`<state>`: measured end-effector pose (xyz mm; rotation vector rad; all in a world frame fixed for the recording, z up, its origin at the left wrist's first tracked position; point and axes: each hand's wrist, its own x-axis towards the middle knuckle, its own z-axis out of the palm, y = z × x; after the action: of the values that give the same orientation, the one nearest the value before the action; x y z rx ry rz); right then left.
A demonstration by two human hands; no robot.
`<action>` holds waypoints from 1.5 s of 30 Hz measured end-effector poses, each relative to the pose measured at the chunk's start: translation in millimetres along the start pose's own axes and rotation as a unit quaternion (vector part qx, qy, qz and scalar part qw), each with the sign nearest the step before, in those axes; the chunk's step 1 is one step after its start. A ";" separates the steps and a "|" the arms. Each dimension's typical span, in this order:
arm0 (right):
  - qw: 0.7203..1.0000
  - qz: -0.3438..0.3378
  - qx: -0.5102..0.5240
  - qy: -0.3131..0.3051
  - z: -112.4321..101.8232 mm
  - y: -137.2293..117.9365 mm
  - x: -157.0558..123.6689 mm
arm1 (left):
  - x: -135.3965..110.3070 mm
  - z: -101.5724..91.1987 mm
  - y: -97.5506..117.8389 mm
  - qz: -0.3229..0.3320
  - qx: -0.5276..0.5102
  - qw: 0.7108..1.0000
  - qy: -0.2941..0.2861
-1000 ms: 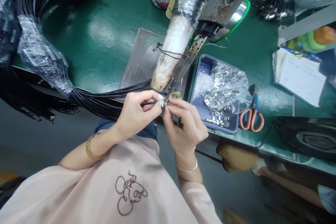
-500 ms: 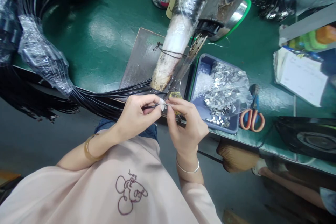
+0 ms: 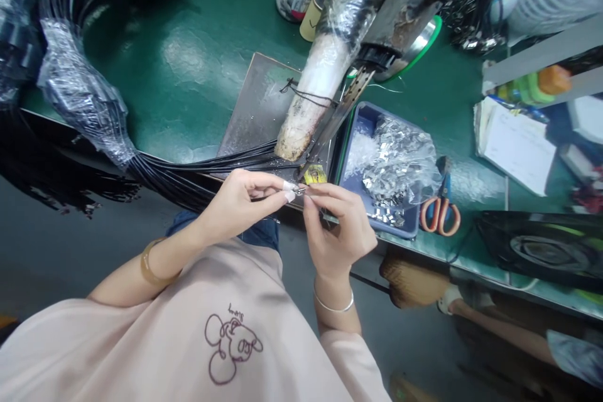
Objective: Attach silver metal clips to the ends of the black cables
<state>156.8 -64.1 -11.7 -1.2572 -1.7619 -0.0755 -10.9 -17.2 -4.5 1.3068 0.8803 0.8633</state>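
Observation:
My left hand (image 3: 238, 207) is closed in a pinch, with white wraps on the thumb and index fingertips. Between those tips is a small silvery metal connector (image 3: 298, 190). From the other side my right hand (image 3: 342, 220) pinches at the same connector with thumb and index finger; its exact grip is too small to make out. Black cables (image 3: 169, 182) run in from the left, past my left hand. Just above my hands are the tip of a soldering iron (image 3: 313, 154) and a white-wrapped tube (image 3: 301, 119). A yellow-labelled piece (image 3: 315, 174) lies right behind my fingertips.
A blue tray (image 3: 409, 226) holds a plastic bag of small metal pieces (image 3: 400, 160). Orange-handled scissors (image 3: 440, 213) lie beside it. A dark plate (image 3: 254, 100) lies under the tube. Further off are a notepad (image 3: 516, 144) and plastic-wrapped cable bundles (image 3: 85, 94).
The view has shifted slightly, so the tray and scissors sit further left. My hands stay together at the connector; my left fingers have straightened a little.

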 end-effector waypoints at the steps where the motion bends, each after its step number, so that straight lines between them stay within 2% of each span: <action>1: 1.000 -0.015 -0.013 0.001 0.9 -0.6 -0.3 | 1.6 1.7 -0.1 -0.003 -0.013 1.000 0.012; 4: 0.999 -0.036 -0.026 0.000 4.2 -1.6 -1.2 | 6.7 7.2 0.8 0.010 -0.034 0.998 0.043; 9: 1.000 -0.007 -0.024 0.018 9.6 -0.7 -0.7 | 13.0 13.0 3.7 0.035 -0.018 0.996 0.085; 16: 1.000 0.012 -0.013 0.015 11.7 1.5 2.8 | 13.9 16.1 2.2 0.031 0.032 0.993 0.107; 22: 1.000 0.019 -0.019 0.014 9.4 -0.5 5.8 | 13.5 16.2 6.4 0.059 0.069 0.990 0.110; 29: 1.000 0.009 -0.024 -0.018 6.7 -4.8 0.1 | 13.9 13.5 7.0 0.013 0.024 0.996 0.085; 33: 0.999 0.020 -0.011 -0.038 -0.8 -4.1 2.1 | 12.2 12.7 6.2 0.011 0.017 0.998 0.066; 35: 0.997 0.041 0.002 -0.068 -12.2 -5.5 5.0 | 10.7 9.1 5.9 0.005 0.013 0.999 0.031; 36: 0.994 0.052 0.008 -0.092 -19.7 -7.1 6.0 | 9.9 5.8 5.7 -0.006 0.009 1.000 -0.003; 38: 0.990 0.061 0.025 -0.124 -36.2 -11.7 6.0 | 8.2 -3.7 5.0 -0.034 -0.002 0.994 -0.104; 39: 0.991 0.055 0.035 -0.114 -43.9 -13.9 4.8 | 7.5 -9.3 4.4 -0.052 -0.005 0.985 -0.164; 41: 0.999 0.027 0.035 -0.010 -56.0 -15.5 1.1 | 6.4 -20.1 2.6 -0.073 -0.003 0.961 -0.267; 43: 0.993 0.036 -0.027 0.105 -62.2 -9.3 -1.5 | 6.1 -28.0 0.4 -0.080 -0.007 0.937 -0.341; 44: 0.988 0.062 -0.073 0.124 -63.2 -2.4 -1.4 | 6.3 -30.3 -0.7 -0.078 -0.013 0.927 -0.366; 45: 0.982 0.099 -0.124 0.103 -63.2 7.0 -0.2 | 6.5 -31.6 -1.6 -0.073 -0.018 0.920 -0.384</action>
<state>202.8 -94.1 20.3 -1.5400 -1.4749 -0.3088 -36.7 1.9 -8.3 1.3690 0.3232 0.1940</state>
